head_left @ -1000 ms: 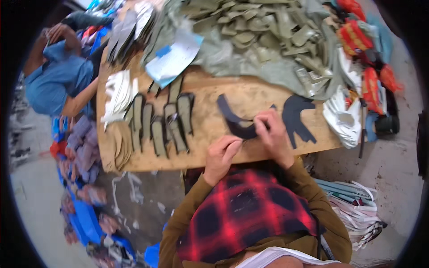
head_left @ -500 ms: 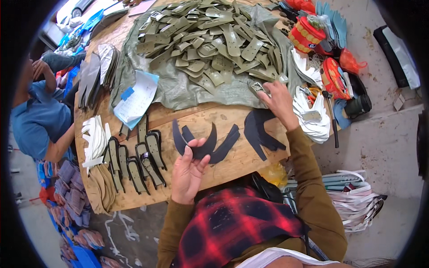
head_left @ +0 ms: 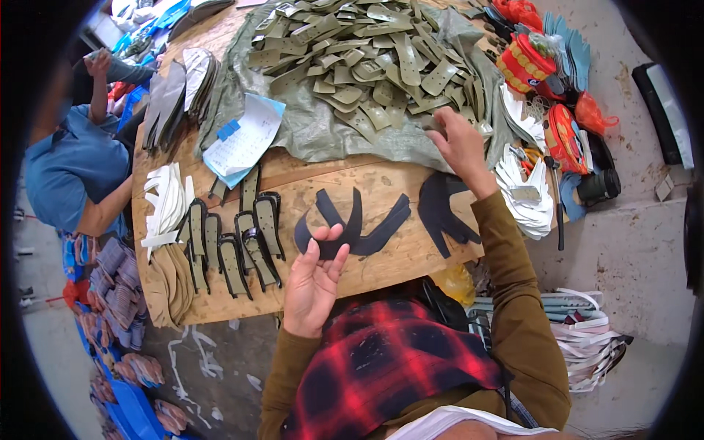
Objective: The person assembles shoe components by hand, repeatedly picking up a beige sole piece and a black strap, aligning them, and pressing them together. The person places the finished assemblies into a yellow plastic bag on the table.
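My left hand is closed on a curved, dark fabric piece, held above the wooden table with the fingertips and thumb at its lower bend. Just right of it lies another dark strip. My right hand reaches to the near right edge of the olive pile. Its thumb and fingers close around a small olive piece, which is blurred and partly hidden. Below that hand, a stack of dark curved fabric pieces rests on the table.
Several black-edged olive pieces lie left, beside white strips and tan pieces. A paper sheet rests on the green plastic sheet. White pieces and a hammer are right. Another person sits left.
The view has shifted, so the table sits higher and further right. My right hand has drawn the small olive piece slightly left toward the pile. My left hand still holds the dark fabric piece.
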A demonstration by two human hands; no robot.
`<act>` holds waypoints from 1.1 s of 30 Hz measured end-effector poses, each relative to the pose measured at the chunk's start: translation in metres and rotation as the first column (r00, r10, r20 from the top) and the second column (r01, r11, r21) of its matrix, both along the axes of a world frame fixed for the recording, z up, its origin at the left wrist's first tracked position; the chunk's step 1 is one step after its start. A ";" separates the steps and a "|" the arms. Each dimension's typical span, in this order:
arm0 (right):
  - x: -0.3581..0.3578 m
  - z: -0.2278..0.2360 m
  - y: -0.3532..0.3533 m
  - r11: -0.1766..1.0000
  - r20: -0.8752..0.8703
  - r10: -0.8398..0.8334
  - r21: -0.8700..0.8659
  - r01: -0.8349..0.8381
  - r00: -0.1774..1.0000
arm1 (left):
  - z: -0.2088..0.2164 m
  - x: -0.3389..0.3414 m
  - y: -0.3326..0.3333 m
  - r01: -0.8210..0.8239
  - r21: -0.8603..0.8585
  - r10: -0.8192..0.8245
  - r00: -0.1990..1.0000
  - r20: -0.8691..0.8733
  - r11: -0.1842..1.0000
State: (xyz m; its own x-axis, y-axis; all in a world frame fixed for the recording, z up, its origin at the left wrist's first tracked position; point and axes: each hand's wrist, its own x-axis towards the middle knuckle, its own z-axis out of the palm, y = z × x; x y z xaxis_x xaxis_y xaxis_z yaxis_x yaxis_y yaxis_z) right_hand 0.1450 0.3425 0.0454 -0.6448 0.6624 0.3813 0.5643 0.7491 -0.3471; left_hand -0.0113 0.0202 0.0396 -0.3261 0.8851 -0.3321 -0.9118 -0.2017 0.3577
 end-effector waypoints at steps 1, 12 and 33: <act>-0.004 -0.001 -0.001 0.992 -0.010 0.104 0.074 -0.103 0.994 | 0.001 0.000 0.000 0.010 0.012 -0.010 1.000 0.004 1.000; 0.013 -0.044 -0.007 0.919 -0.027 -0.297 -0.280 0.278 0.954 | 0.001 0.001 -0.006 -0.034 0.049 0.026 0.988 0.154 0.998; -0.007 0.033 -0.169 0.375 -0.539 -0.134 -0.804 -0.461 0.831 | 0.005 0.019 -0.008 0.014 -0.053 -0.005 0.984 0.176 0.999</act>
State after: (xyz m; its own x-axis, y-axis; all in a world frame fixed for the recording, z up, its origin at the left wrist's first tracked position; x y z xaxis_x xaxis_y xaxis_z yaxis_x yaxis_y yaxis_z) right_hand 0.1377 0.1739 0.0781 -0.7232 0.6848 -0.0898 0.0159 -0.1136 -0.9934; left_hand 0.0080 0.0124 0.0450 -0.2500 0.8673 -0.4305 -0.9632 -0.1775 0.2016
